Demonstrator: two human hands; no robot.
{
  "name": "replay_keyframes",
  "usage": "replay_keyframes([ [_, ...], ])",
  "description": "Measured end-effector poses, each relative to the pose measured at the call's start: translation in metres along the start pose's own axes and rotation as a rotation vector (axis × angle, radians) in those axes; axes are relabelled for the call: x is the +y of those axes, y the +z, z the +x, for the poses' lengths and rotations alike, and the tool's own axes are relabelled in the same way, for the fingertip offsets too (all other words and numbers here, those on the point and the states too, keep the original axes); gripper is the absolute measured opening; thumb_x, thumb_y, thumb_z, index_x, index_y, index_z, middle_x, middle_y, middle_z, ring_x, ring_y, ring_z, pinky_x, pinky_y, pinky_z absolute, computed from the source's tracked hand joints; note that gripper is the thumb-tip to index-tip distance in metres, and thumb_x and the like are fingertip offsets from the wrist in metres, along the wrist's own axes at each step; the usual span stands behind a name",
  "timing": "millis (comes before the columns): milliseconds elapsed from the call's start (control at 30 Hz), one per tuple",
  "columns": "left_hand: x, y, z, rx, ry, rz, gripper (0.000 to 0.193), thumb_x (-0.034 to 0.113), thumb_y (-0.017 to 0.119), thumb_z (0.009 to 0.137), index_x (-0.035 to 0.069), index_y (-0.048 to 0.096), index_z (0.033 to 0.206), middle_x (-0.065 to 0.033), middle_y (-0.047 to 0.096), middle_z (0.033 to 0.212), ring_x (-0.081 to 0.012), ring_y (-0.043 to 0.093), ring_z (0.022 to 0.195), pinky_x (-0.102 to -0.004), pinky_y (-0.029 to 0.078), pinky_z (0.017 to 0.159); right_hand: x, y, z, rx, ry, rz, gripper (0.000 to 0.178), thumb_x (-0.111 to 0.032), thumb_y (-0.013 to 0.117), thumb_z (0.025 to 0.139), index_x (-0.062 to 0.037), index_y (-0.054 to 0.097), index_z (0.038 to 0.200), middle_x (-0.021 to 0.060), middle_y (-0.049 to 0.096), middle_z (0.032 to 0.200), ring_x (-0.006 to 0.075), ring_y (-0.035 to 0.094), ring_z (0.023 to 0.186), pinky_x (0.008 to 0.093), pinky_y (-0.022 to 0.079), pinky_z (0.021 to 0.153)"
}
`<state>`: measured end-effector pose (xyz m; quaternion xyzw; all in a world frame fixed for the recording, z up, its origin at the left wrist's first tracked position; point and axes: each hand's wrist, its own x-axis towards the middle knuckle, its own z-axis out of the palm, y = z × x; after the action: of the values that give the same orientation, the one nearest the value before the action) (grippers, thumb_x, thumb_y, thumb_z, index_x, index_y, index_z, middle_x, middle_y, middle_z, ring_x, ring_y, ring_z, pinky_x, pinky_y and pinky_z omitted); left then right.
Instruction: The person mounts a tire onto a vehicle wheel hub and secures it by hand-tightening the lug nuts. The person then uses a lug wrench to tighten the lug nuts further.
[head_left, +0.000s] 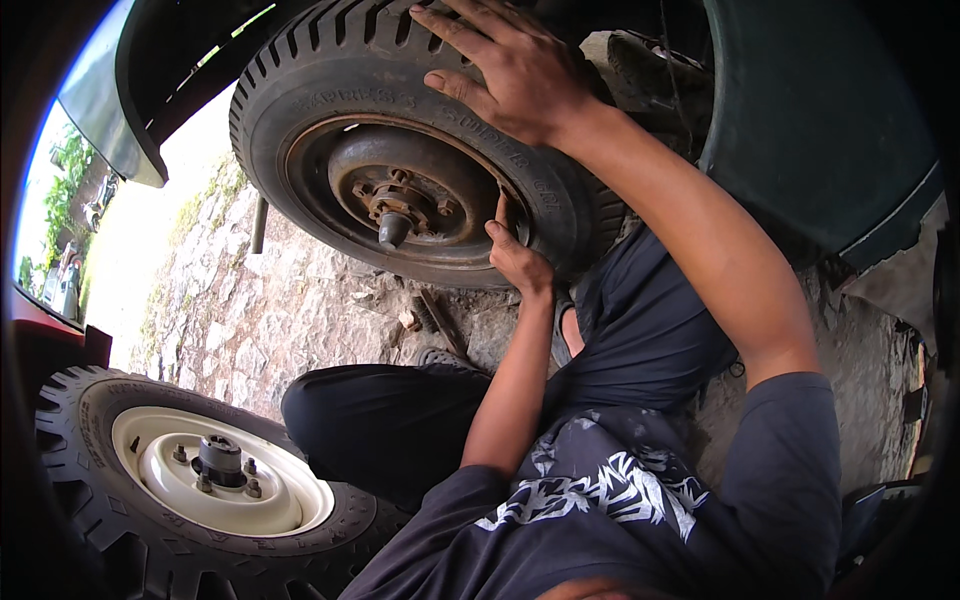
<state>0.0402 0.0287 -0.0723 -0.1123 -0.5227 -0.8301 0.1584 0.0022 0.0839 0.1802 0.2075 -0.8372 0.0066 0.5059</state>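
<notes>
A black-tyred wheel [262, 170] with a rusty brown rim stands in front of me, its hub [395, 228] poking out through the centre. My left hand [522, 266] is closed on the lower right edge of the rim, with fingers reaching inside it and partly hidden. Higher up, my right hand [520, 75] lies across the tyre's upper right side. Its fingers are stretched out and spread, pressing on the tread and sidewall without wrapping round anything.
Another wheel with a cream rim [150, 450] is at the lower left, near my bent knee. Dark green body panels [820, 130] frame the wheel on the right and upper left. Rough stony ground [260, 310] lies below, with a bar-like piece [445, 322] near my foot.
</notes>
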Motion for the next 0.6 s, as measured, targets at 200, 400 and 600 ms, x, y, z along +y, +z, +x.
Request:
replay_keyframes([
  [200, -0.047, -0.025, -0.009, -0.056, -0.082, 0.572, 0.064, 0.045, 0.027, 0.119, 0.002, 0.064, 0.149, -0.0285, 0.072, 0.134, -0.0493, 0.067, 0.126, -0.0497, 0.053, 0.102, -0.005, 0.005, 0.003, 0.017, -0.004, 0.018, 0.070, -0.046, 0.066, 0.103, -0.0102, 0.052, 0.161, 0.0277, 0.051, 0.161, 0.0458, 0.050, 0.149, 0.0517, 0.038, 0.127],
  [400, 0.015, 0.008, 0.013, -0.099, -0.183, 0.321, 0.072, 0.052, 0.027, 0.119, -0.001, 0.060, 0.152, -0.0257, 0.073, 0.134, -0.0378, 0.069, 0.124, -0.0456, 0.052, 0.104, 0.000, 0.001, -0.001, 0.009, -0.004, -0.011, 0.069, -0.046, 0.066, 0.103, -0.0122, 0.053, 0.161, 0.0271, 0.051, 0.162, 0.0446, 0.050, 0.149, 0.0515, 0.038, 0.127],
  [600, -0.001, -0.008, 0.020, -0.202, -0.137, 0.209, 0.068, 0.048, 0.027, 0.119, -0.002, 0.051, 0.159, -0.0315, 0.063, 0.148, -0.0463, 0.062, 0.137, -0.0432, 0.048, 0.112, 0.000, 0.000, -0.002, 0.027, -0.003, -0.003, 0.068, -0.046, 0.067, 0.102, -0.0130, 0.054, 0.161, 0.0269, 0.051, 0.162, 0.0440, 0.050, 0.149, 0.0516, 0.038, 0.127],
])
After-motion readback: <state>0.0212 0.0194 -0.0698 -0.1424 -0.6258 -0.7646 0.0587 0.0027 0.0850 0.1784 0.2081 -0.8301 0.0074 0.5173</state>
